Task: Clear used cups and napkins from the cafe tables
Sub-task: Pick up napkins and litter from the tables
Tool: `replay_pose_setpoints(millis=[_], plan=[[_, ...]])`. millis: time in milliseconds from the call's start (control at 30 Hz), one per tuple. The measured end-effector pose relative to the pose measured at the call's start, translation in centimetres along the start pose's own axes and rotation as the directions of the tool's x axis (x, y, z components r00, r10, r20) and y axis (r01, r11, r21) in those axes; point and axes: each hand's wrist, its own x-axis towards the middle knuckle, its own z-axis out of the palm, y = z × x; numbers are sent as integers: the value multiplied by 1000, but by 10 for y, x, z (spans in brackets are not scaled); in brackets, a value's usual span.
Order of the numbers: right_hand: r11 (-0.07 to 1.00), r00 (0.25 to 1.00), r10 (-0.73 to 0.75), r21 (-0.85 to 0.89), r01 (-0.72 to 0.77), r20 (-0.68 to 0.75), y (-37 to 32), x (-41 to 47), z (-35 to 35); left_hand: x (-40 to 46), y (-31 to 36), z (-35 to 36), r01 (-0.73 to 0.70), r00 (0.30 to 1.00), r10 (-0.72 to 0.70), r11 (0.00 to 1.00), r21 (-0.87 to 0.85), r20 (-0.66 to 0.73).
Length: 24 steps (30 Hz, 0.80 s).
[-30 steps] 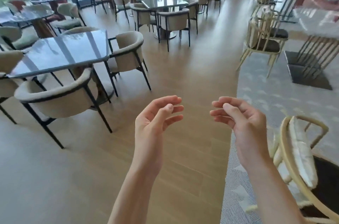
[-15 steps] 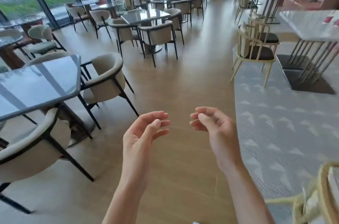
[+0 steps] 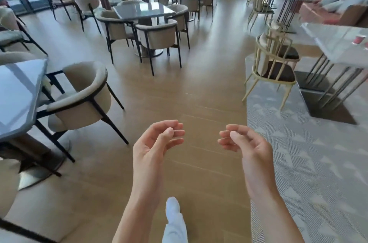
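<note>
My left hand (image 3: pixel 157 141) and my right hand (image 3: pixel 245 143) hang in front of me over the wooden floor, palms facing each other, fingers loosely curled, and neither holds anything. A small red cup (image 3: pixel 359 39) stands on the white table (image 3: pixel 328 37) at the far right, well beyond my right hand. It is blurred, and a second red shape shows at the frame's edge beside it. No napkins are visible.
A dark glossy table (image 3: pixel 16 91) with beige tub chairs (image 3: pixel 85 95) stands at my left. Another such table (image 3: pixel 143 11) is ahead. A cream wooden chair (image 3: pixel 272 63) sits by the white table, on a grey patterned carpet (image 3: pixel 298 153). My white shoe (image 3: pixel 172 206) steps forward.
The view has moved forward and turned right along the aisle: the left table slid toward the frame edge and the white table came closer. Both hands stay empty, now slightly farther apart.
</note>
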Motion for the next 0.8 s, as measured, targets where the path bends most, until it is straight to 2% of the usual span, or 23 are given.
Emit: replay_pose_setpoints(millis=[200,333,500,667,800], plan=[[999,999,-16,-41,14,-51,4,160,58,178,-25,28,29,998,-26,999,-39,58],[998,992,-66,-2,66,-104,-16,261,93,295,-15,54,-11,994,17,998,-56,112],[996,986,-83,16,86,-141,-13,358,123,400,-24,76,-1,993,4,1000,-24,119],[996,983,-69,35,76,-168,13,459,144,494,-57,100,44,990,-47,999,21,131],[995,987,-60,68,71,-151,37,558,160,578,-86,124,30,993,-35,998,47,116]])
